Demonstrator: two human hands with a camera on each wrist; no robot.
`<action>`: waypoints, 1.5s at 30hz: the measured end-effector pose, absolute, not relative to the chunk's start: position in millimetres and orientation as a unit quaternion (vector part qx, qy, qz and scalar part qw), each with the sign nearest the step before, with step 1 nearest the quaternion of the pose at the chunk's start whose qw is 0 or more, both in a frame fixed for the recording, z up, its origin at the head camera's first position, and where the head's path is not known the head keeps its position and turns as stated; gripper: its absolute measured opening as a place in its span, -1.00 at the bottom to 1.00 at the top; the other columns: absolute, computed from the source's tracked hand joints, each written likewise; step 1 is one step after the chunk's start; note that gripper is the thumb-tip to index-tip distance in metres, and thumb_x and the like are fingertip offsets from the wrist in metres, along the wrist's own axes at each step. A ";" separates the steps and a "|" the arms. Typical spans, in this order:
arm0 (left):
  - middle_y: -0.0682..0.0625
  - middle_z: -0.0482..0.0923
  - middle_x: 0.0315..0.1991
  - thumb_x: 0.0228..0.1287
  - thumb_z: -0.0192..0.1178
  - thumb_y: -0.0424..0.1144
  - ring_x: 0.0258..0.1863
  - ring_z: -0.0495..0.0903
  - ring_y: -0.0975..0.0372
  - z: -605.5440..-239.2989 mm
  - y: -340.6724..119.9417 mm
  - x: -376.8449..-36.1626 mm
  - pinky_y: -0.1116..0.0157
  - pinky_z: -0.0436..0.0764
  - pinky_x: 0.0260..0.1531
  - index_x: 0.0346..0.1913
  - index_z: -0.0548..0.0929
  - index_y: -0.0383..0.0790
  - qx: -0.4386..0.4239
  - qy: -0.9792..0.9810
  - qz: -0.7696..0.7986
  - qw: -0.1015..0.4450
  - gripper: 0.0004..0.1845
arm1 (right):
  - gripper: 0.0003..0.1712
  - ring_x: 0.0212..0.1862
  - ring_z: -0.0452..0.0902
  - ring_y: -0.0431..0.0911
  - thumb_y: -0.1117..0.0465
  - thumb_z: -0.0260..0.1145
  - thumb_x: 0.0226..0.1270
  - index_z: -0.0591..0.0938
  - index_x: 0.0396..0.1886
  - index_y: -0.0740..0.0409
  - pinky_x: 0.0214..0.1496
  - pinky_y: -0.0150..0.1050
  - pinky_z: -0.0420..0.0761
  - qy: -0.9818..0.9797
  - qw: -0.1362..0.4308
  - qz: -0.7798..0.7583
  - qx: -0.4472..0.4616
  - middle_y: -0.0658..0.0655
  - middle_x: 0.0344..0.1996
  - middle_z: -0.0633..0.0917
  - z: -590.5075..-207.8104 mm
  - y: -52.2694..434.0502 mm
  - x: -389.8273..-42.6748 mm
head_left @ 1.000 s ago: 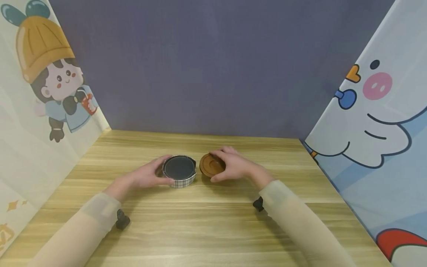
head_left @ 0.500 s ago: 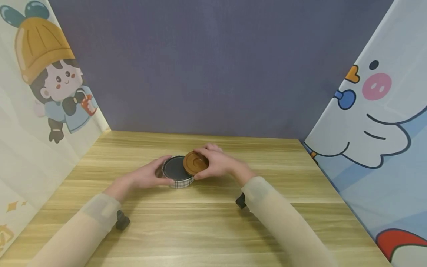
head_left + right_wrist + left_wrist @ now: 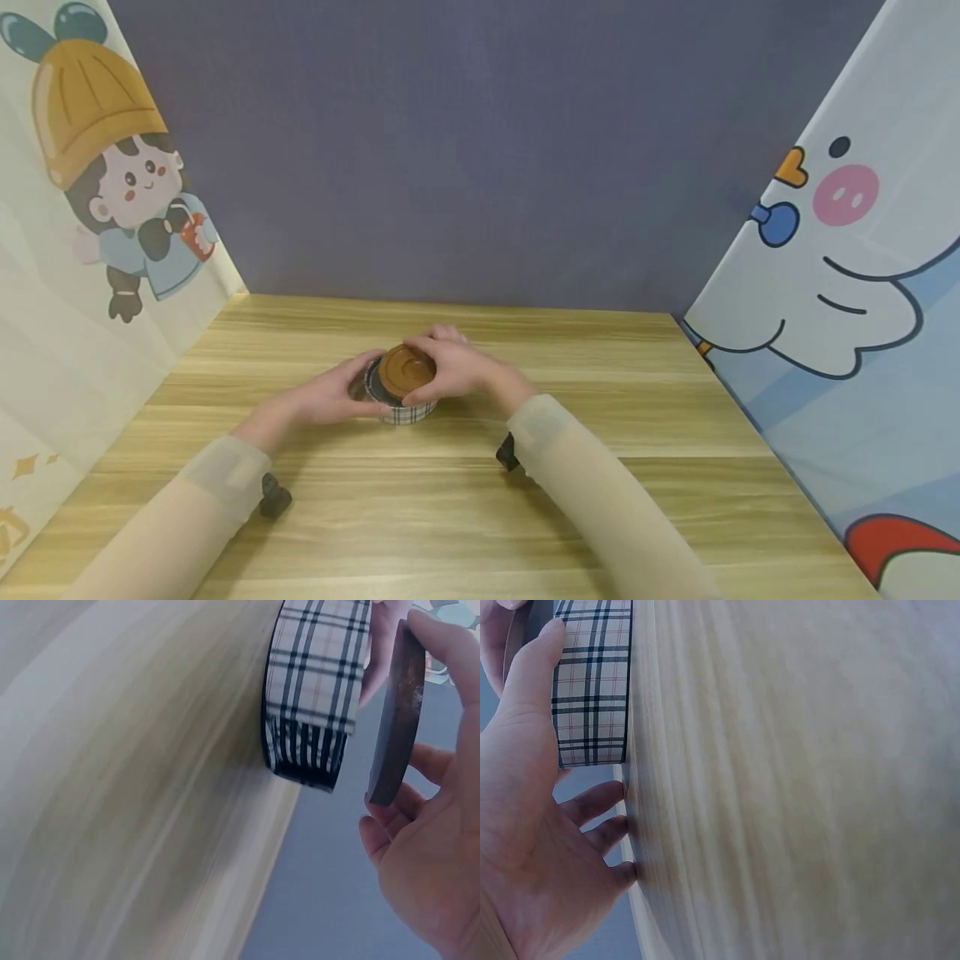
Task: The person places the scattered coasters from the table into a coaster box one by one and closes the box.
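A round, low coaster holder (image 3: 408, 414) with black-and-white plaid sides stands on the table. My left hand (image 3: 330, 398) grips it from the left, thumb on the near side, as the left wrist view shows on the plaid wall (image 3: 592, 682). Between thumb and fingers my right hand (image 3: 468, 375) pinches a round brown wooden coaster (image 3: 405, 369) by its edge. In the head view the coaster overlaps most of the holder's dark top. From the right wrist, the coaster (image 3: 401, 712) appears on edge, with a gap to the holder (image 3: 319, 660). A striped inner wall shows in the holder's side cutout.
The wood-grain table (image 3: 450, 517) extends around both hands. A dark purple-grey wall (image 3: 480, 150) closes off the back, and cartoon-printed curtains hang at left (image 3: 45, 358) and right (image 3: 885, 433). Dark wrist devices (image 3: 275, 496) sit under the sleeves.
My right hand has carried the wooden coaster leftward, from beside the holder to over its top. My left hand and the holder have stayed in place.
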State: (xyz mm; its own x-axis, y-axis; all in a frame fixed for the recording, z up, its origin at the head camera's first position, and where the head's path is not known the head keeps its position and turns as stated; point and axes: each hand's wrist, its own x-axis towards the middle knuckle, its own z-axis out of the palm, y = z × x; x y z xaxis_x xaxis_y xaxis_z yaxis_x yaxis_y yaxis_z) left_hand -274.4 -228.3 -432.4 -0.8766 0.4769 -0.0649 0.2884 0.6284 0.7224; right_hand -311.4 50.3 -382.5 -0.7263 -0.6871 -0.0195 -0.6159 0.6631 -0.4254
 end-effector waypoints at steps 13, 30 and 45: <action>-0.35 0.19 0.71 0.37 0.48 0.27 0.66 0.22 -0.35 -435.5 -231.0 -276.0 -0.47 0.15 0.60 0.80 0.03 -0.05 0.208 0.901 0.357 0.130 0.18 | 0.29 0.54 0.21 0.02 -0.35 0.65 0.16 0.28 0.77 -0.03 0.59 0.07 0.40 0.908 0.102 -0.181 -0.365 0.10 0.59 0.38 -394.8 33.5 -315.3; -0.41 0.12 0.72 0.37 0.46 0.32 0.65 0.21 -0.40 -434.8 -231.0 -276.1 -0.50 0.20 0.57 0.81 0.00 -0.08 0.205 0.911 0.336 0.123 0.21 | 0.29 0.63 0.15 0.05 -0.47 0.61 0.17 0.26 0.78 -0.16 0.68 0.14 0.26 0.919 0.117 -0.173 -0.334 0.05 0.65 0.28 -397.2 32.0 -315.7; -0.40 0.11 0.73 0.36 0.46 0.33 0.66 0.20 -0.39 -435.4 -232.1 -278.1 -0.47 0.18 0.59 0.81 -0.01 -0.07 0.204 0.910 0.338 0.130 0.21 | 0.32 0.63 0.14 0.06 -0.51 0.59 0.17 0.25 0.78 -0.11 0.67 0.12 0.22 0.922 0.101 -0.181 -0.327 0.04 0.63 0.28 -401.7 31.9 -312.7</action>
State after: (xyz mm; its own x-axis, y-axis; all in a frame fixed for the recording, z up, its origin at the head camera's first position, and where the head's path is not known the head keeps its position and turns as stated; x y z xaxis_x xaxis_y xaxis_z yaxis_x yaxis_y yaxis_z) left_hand -278.1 -232.1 -435.4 -0.8832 0.4587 -0.0978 0.2835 0.6882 0.6678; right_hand -312.7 31.9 -401.7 -0.7663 -0.6389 -0.0672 -0.5661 0.7210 -0.3997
